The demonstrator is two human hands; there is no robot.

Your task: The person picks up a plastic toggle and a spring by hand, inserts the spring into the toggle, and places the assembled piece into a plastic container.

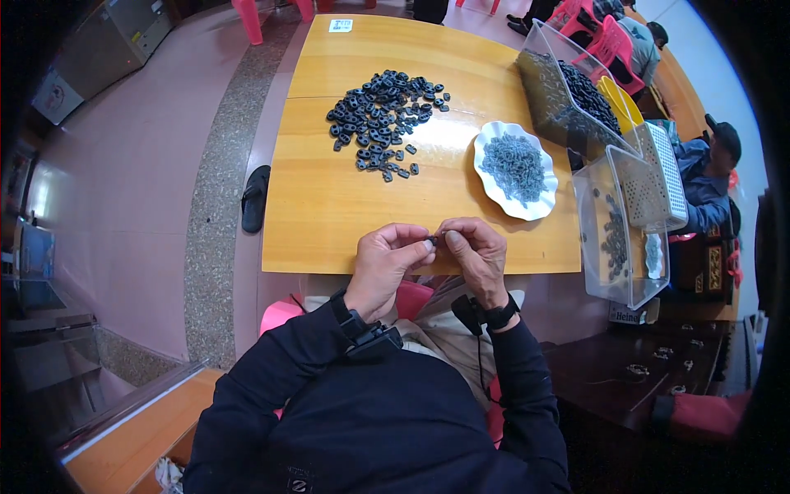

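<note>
Black two-holed pieces (366, 119) lie heaped on a wooden tabletop (317, 218), upper centre of the frame. At mid-frame, above the tabletop's near edge, a left hand (384, 263) pinches a small dark piece (433, 240) between thumb and forefinger; the right hand (479, 262) brings its fingertips together just beside it, its grip impossible to tell. Right of centre, a scalloped white dish (533, 211) holds small translucent pieces (512, 165).

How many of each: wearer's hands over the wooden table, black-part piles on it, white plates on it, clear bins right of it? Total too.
Wearer's hands: 2
Black-part pile: 1
White plate: 1
Clear bins: 2
Total: 6
</note>
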